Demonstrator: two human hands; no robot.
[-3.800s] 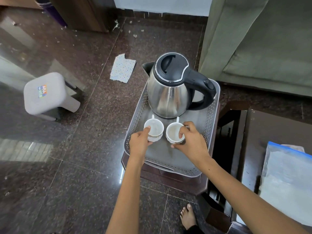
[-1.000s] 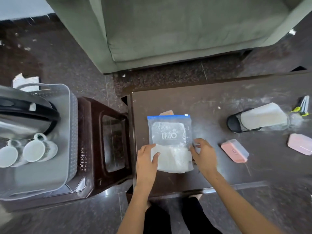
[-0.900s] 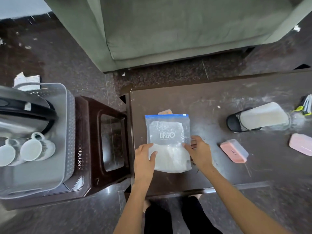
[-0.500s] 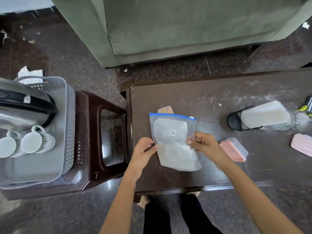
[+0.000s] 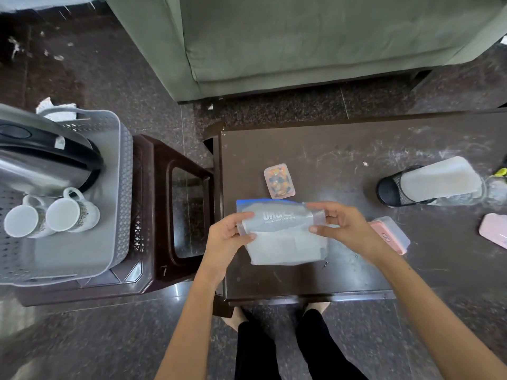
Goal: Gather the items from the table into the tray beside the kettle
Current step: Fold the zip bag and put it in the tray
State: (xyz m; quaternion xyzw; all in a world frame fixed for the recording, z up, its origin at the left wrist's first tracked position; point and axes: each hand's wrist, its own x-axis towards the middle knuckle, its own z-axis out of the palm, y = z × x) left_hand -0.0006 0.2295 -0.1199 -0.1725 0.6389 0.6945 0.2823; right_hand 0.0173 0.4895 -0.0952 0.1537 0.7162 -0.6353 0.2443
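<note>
I hold a clear zip bag (image 5: 285, 242) with a blue top strip and white contents, lifted above the dark brown table (image 5: 356, 149). My left hand (image 5: 227, 237) pinches its left edge and my right hand (image 5: 343, 229) pinches its right edge. Behind the bag, a small pink packet (image 5: 279, 181) lies flat on the table. The grey perforated tray (image 5: 120, 187) stands to the left on a brown stool (image 5: 162, 215). It holds a steel kettle (image 5: 35, 165) and two white cups (image 5: 71, 212).
On the table's right side lie a tipped jar with a black lid (image 5: 428, 182), a pink lidded box (image 5: 389, 234) under my right wrist and a pink object (image 5: 493, 229) at the edge. A green sofa (image 5: 301, 37) stands behind. My feet show below the table.
Both hands left the cups in the tray, turned to the table and lifted the zip bag off it, which uncovered the small pink packet behind it.
</note>
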